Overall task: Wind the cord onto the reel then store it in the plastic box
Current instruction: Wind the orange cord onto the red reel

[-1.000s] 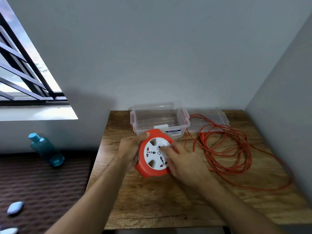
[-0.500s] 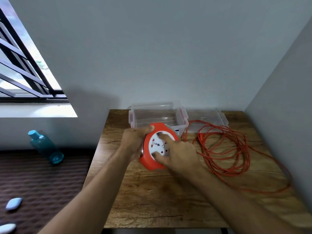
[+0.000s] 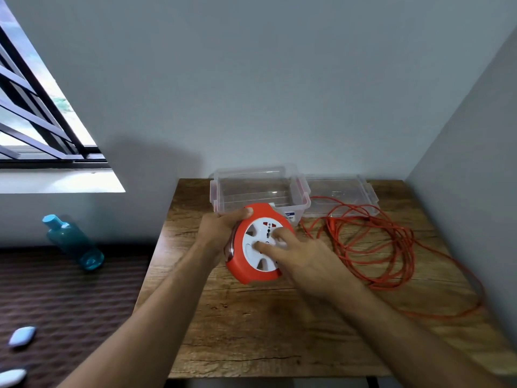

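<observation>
Reel (image 3: 246, 271) gripped at rim by left hand (image 3: 221, 231) | right hand (image 3: 305, 261) fingers spread on white face | cord (image 3: 372, 247) heaped loose, mostly unwound | risk judged: tangling, snagging during winding.

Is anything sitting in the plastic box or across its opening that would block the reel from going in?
Nothing visible does. The plastic box stands open and looks empty just behind the reel; its lid lies beside it on the right. The loose cord lies to the right on the table, clear of the opening.

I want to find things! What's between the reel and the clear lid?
In the head view, loops of the orange cord lie between the reel and the lid.
</observation>
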The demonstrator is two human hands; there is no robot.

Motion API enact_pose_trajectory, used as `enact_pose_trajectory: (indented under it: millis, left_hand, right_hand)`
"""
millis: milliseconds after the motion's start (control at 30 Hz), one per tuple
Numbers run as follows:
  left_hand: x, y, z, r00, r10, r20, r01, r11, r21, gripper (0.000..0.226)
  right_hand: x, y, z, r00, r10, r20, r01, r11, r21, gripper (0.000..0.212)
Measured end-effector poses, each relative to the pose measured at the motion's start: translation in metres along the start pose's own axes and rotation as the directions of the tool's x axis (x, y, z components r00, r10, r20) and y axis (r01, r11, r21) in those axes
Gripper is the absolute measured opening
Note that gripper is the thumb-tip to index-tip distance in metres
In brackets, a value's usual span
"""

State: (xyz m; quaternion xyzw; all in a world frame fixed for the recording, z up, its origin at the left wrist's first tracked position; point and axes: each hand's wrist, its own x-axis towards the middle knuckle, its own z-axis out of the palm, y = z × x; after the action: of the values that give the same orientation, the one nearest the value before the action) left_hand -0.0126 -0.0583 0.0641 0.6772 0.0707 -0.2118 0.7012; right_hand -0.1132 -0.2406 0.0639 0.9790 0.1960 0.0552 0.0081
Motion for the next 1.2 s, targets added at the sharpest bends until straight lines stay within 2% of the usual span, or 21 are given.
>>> enact_pose_trajectory:
  millis: [167,300,367,467,600,667,733,767,800,833,867,900,933,967,1000,1033,1067,1100,1133,1167,1200]
  left_hand:
    - [0.006,0.012,-0.003,0.999,-0.019,0.047,0.012,0.987,0.159,0.026]
    - [0.016,0.017,-0.006,0.998,-0.012,0.059,-0.004,0.968,0.251,0.031]
    - [0.016,0.019,-0.004,0.996,-0.003,0.091,-0.021,0.965,0.262,0.032]
    - [0.015,0.019,-0.003,0.992,-0.003,0.124,-0.028,0.967,0.252,0.031]
    - [0.008,0.016,-0.002,0.996,0.019,0.086,-0.035,0.983,0.181,0.021]
    - [0.004,0.012,0.002,0.998,0.028,0.051,-0.032,0.995,0.090,0.021]
    - [0.000,0.009,0.007,0.999,0.046,0.017,-0.047,0.999,0.015,0.021]
    - [-0.001,0.007,0.012,0.998,0.063,0.002,-0.063,0.998,-0.011,0.018]
    - [-0.003,0.004,0.017,0.997,0.080,-0.019,-0.081,0.996,-0.036,0.014]
    - [-0.006,0.001,0.023,0.994,0.100,-0.044,-0.102,0.994,-0.049,0.009]
    - [-0.008,-0.002,0.029,0.989,0.127,-0.071,-0.130,0.991,-0.041,0.005]
    - [-0.011,-0.005,0.034,0.983,0.161,-0.088,-0.164,0.986,-0.016,0.007]
    - [-0.014,-0.009,0.037,0.978,0.186,-0.094,-0.186,0.983,0.004,0.008]
    - [-0.016,-0.012,0.038,0.975,0.197,-0.102,-0.197,0.980,0.009,0.007]
    - [-0.016,-0.014,0.037,0.974,0.194,-0.120,-0.195,0.981,-0.004,0.007]
    - [-0.015,-0.015,0.034,0.974,0.181,-0.136,-0.186,0.982,-0.024,0.009]
    - [-0.013,-0.015,0.030,0.977,0.156,-0.143,-0.165,0.985,-0.057,0.015]
    - [-0.012,-0.014,0.027,0.983,0.125,-0.136,-0.137,0.986,-0.090,0.021]
    - [-0.011,-0.012,0.024,0.988,0.093,-0.126,-0.108,0.987,-0.117,0.024]
    - [-0.011,-0.009,0.023,0.990,0.072,-0.120,-0.087,0.988,-0.124,0.022]
    - [-0.011,-0.006,0.022,0.992,0.058,-0.108,-0.070,0.991,-0.113,0.018]
  right_hand:
    - [0.016,0.026,0.005,0.958,-0.275,0.079,0.280,0.957,-0.073,0.065]
    - [0.026,0.040,-0.002,0.856,-0.503,0.123,0.517,0.842,-0.158,0.069]
    - [0.030,0.041,0.000,0.816,-0.567,0.113,0.578,0.795,-0.186,0.061]
    - [0.035,0.038,0.003,0.818,-0.571,0.070,0.571,0.790,-0.225,0.065]
    - [0.030,0.031,0.012,0.899,-0.434,0.059,0.436,0.876,-0.204,0.071]
    - [0.025,0.019,0.012,0.979,-0.198,0.046,0.203,0.971,-0.125,0.067]
    - [0.020,0.003,0.012,0.986,0.165,0.028,-0.166,0.985,0.054,0.066]
    - [0.020,-0.005,0.014,0.934,0.356,0.013,-0.351,0.914,0.205,0.068]
    - [0.020,-0.015,0.015,0.843,0.537,0.031,-0.505,0.771,0.387,0.069]
    - [0.021,-0.026,0.016,0.726,0.679,0.106,-0.605,0.559,0.567,0.067]
    - [0.023,-0.034,0.017,0.611,0.758,0.230,-0.632,0.291,0.718,0.064]
    - [0.026,-0.038,0.018,0.512,0.768,0.384,-0.593,-0.007,0.805,0.059]
    - [0.029,-0.039,0.017,0.453,0.719,0.528,-0.527,-0.262,0.808,0.054]
    - [0.029,-0.039,0.014,0.440,0.660,0.608,-0.487,-0.394,0.780,0.051]
    - [0.027,-0.037,0.012,0.461,0.640,0.615,-0.498,-0.388,0.776,0.049]
    - [0.022,-0.035,0.010,0.501,0.662,0.558,-0.536,-0.268,0.800,0.047]
    - [0.015,-0.030,0.009,0.547,0.714,0.437,-0.587,-0.046,0.808,0.046]
    - [0.007,-0.022,0.011,0.606,0.752,0.259,-0.635,0.262,0.727,0.045]
    - [-0.001,-0.014,0.011,0.703,0.708,0.067,-0.614,0.556,0.560,0.044]
    - [-0.008,-0.006,0.013,0.823,0.564,-0.062,-0.501,0.773,0.389,0.044]
    - [-0.013,0.002,0.014,0.923,0.370,-0.105,-0.338,0.910,0.240,0.048]
